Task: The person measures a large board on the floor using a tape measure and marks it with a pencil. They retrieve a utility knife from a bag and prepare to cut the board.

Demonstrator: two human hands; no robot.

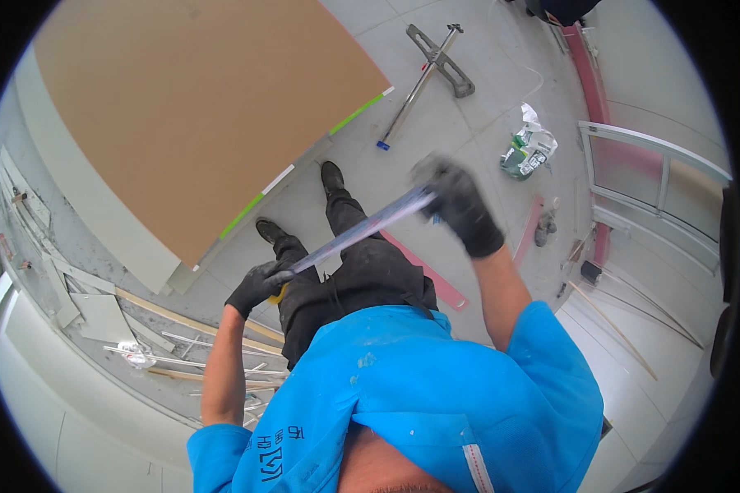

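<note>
Overhead, a person in a blue shirt [436, 394] and black trousers [362, 279] is standing on a pale floor [485, 107] and stretching a tape measure blade [362, 230] between two black-gloved hands. The left hand [259, 283] is curling its fingers shut around a yellow tape measure case [278, 294], which is showing only as a sliver below the glove. From there the blade is running up and to the right, passing in front of the trousers, to the right hand [460, 205]. That hand is blurring with motion; its fingers are appearing to close on the far end of the blade, though the exact grip cannot be told.

Beyond the black shoes [330, 177], a large brown board [197, 107] is lying flat on the floor, with green and white tape along its near edge. Beside it, further off, a metal clamp tool [436, 66] with a long bar is lying on the floor. A crumpled green and white bag [528, 152] is resting to the right of the right hand, well apart from it. A pink strip [427, 275] is lying on the floor just behind the legs. Off-cuts of wood and thin metal strips [189, 345] are piling up near the left elbow, along the wall side. A framed panel [658, 181] is leaning at the right.
</note>
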